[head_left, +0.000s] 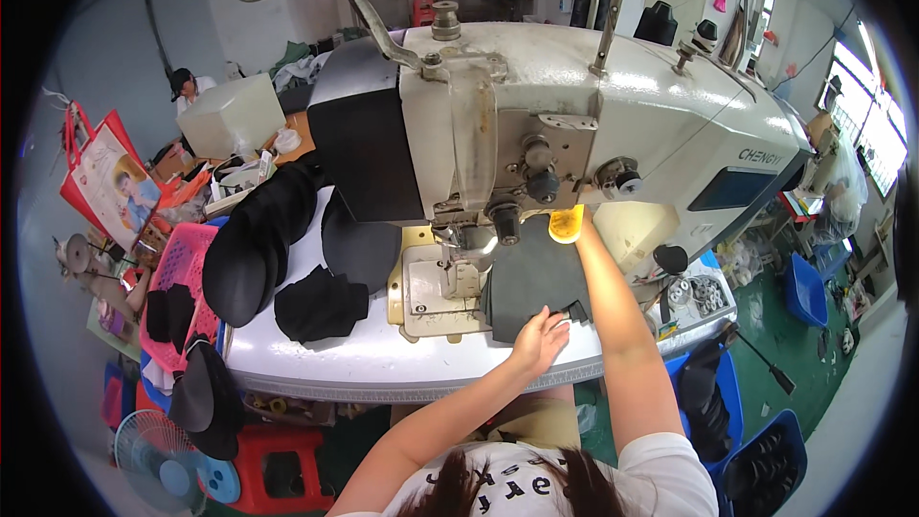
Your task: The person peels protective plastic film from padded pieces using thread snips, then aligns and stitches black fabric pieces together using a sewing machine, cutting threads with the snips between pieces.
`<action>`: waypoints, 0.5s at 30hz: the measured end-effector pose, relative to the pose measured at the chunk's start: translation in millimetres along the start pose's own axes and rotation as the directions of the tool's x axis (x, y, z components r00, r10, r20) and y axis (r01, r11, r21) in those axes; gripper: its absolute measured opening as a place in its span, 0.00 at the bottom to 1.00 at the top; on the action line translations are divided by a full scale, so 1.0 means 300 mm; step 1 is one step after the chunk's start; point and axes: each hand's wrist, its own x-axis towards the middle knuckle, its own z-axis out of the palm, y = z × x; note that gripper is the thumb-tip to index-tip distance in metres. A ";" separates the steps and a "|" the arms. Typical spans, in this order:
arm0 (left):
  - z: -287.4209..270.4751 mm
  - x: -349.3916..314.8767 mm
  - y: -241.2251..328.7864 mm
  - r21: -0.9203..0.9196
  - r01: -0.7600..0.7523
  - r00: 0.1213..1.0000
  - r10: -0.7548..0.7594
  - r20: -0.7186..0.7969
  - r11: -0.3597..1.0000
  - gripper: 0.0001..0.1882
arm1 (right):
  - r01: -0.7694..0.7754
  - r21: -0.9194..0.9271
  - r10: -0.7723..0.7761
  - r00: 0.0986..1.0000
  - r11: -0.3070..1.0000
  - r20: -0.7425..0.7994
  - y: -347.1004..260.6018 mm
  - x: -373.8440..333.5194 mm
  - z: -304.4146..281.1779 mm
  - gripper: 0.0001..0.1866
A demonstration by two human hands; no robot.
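Two hands on dark fabric piece (pixel 531 292), red printed bag (pixel 110 182) far left

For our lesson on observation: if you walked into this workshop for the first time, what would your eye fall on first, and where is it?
The big white industrial sewing machine fills the middle of the view, on a white table. Beneath its arm lies a dark fabric piece; the left hand rests on its near edge, while the right hand reaches up behind it under the machine. To the left lies a row of black cap pieces beside a pink basket.
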 end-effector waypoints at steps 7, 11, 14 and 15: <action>0.012 0.003 -0.001 -0.073 -0.015 0.998 0.020 0.060 0.997 0.35 | 0.035 0.006 -0.035 0.997 0.999 0.075 -0.023 -0.056 -0.087 0.26; 0.011 -0.004 0.005 -0.058 -0.042 0.996 0.046 0.073 0.997 0.37 | 0.098 0.028 -0.101 0.985 0.995 0.140 -0.059 -0.107 -0.161 0.27; 0.007 -0.014 0.012 -0.085 -0.039 0.996 0.046 0.082 0.996 0.42 | 0.189 0.087 -0.204 0.955 0.978 0.217 -0.103 -0.161 -0.268 0.28; 0.003 -0.020 0.012 -0.103 -0.040 0.995 0.049 0.082 0.994 0.43 | 0.223 0.119 -0.246 0.939 0.967 0.241 -0.116 -0.187 -0.307 0.28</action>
